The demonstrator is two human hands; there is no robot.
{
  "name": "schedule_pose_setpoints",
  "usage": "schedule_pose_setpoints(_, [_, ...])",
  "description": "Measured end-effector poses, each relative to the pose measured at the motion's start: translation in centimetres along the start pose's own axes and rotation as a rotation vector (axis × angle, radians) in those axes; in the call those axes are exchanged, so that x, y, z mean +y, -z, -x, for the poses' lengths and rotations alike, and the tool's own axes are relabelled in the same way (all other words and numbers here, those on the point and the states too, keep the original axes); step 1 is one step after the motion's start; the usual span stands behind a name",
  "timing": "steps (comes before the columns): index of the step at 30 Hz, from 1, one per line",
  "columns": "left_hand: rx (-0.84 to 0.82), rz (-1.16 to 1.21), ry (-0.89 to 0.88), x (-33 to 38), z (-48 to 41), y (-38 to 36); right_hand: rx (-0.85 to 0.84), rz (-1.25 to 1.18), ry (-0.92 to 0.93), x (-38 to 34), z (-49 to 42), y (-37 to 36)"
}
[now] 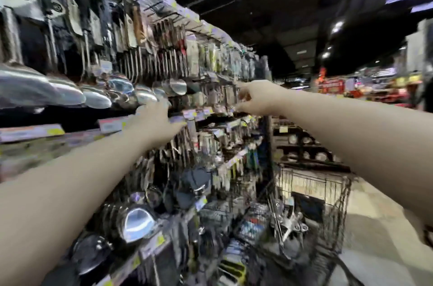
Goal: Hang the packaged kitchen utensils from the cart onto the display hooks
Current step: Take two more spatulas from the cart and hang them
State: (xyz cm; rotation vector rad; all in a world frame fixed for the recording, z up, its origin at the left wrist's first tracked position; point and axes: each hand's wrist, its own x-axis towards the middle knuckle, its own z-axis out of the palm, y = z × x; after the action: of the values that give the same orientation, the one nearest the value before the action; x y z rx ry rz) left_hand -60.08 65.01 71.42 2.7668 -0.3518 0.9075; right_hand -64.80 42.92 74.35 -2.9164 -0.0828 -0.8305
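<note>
Both my arms reach out to the display wall of hanging packaged utensils (210, 98) on my left. My left hand (155, 119) lies against the packages and price-tag rail at mid height, fingers stretched forward. My right hand (256, 97) is farther along the same row, its fingers spread among the small hanging packages; the blur hides whether it pinches one. A black wire cart (328, 194) stands lower right beside the display and holds several packaged utensils (255, 222) and metal tools.
Rows of ladles and steel bowls (93, 96) hang left of my left hand. More hooks with packages fill the wall above and below. The aisle floor (379, 239) runs to the right of the cart, with shelves of goods beyond.
</note>
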Motion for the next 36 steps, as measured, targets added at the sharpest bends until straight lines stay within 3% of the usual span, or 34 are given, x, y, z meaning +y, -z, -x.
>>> schedule_pose_setpoints(9, [-0.221,0.189,-0.155,21.4,-4.5,-16.1,-0.190,0.156,-0.192,23.6,4.2,-4.9])
schedule_pose_setpoints(15, [-0.378,0.215,-0.176,30.0,-5.4,-26.3,-0.316,0.246,-0.271,34.9,5.1,-9.0])
schedule_pose_setpoints(26, [-0.588,0.154,-0.152,33.5,-9.1,-42.1,-0.469,0.220,-0.277,45.8,2.2,-22.3])
schedule_pose_setpoints(36, [-0.737,0.159,-0.136,31.2,-18.2,-60.4,-0.644,0.171,-0.282,52.3,-8.5,-37.1])
